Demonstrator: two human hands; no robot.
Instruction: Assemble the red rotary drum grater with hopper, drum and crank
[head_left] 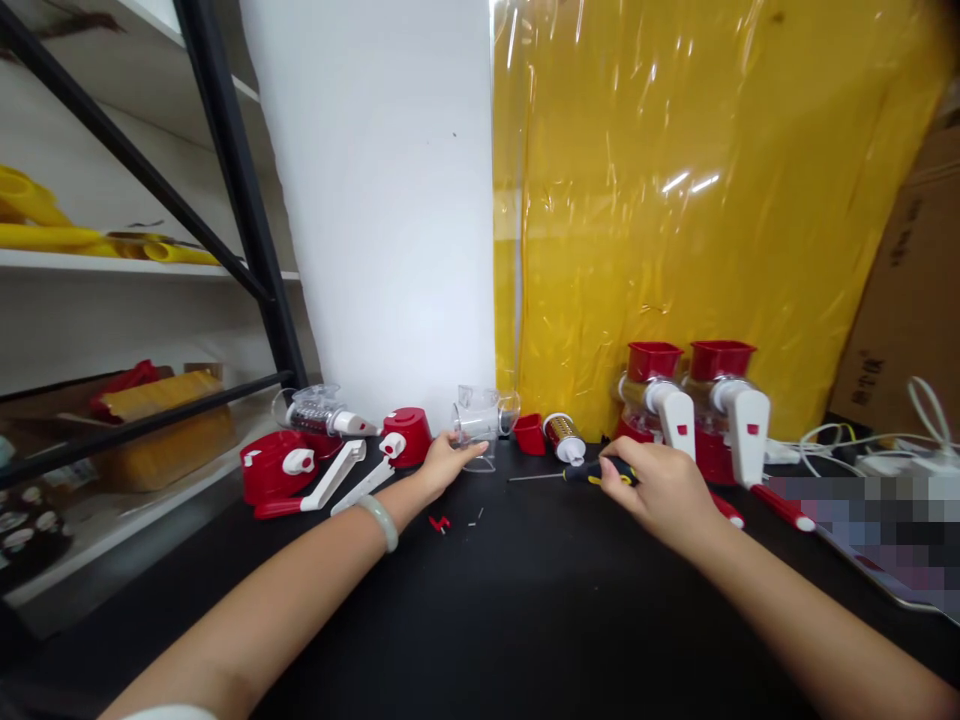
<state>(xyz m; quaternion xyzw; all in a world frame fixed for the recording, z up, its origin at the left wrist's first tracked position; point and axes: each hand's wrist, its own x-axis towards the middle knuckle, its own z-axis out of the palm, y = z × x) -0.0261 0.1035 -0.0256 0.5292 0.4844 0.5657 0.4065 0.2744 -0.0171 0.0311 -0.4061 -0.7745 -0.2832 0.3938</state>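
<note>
My left hand (444,468), with a pale bangle at its wrist, grips the clear plastic grater housing (477,425), which stands on the black table by the wall. My right hand (660,490) is closed around the black and yellow handle of a screwdriver (574,474). Its thin shaft points left, low over the table. Between the hands lie a red square hopper (529,434) and a grater drum (563,437). Left of my left hand is a red base (406,437) with a white crank. Small red parts (440,523) and tiny metal pieces (475,520) lie in front.
Two assembled red and white rotary graters (726,410) stand at the right, near white cables (832,440) and a blurred-out flat device (885,545). More grater parts (281,470) lie at the left, beside a black-framed shelf (255,200). Yellow plastic sheeting (697,220) hangs behind.
</note>
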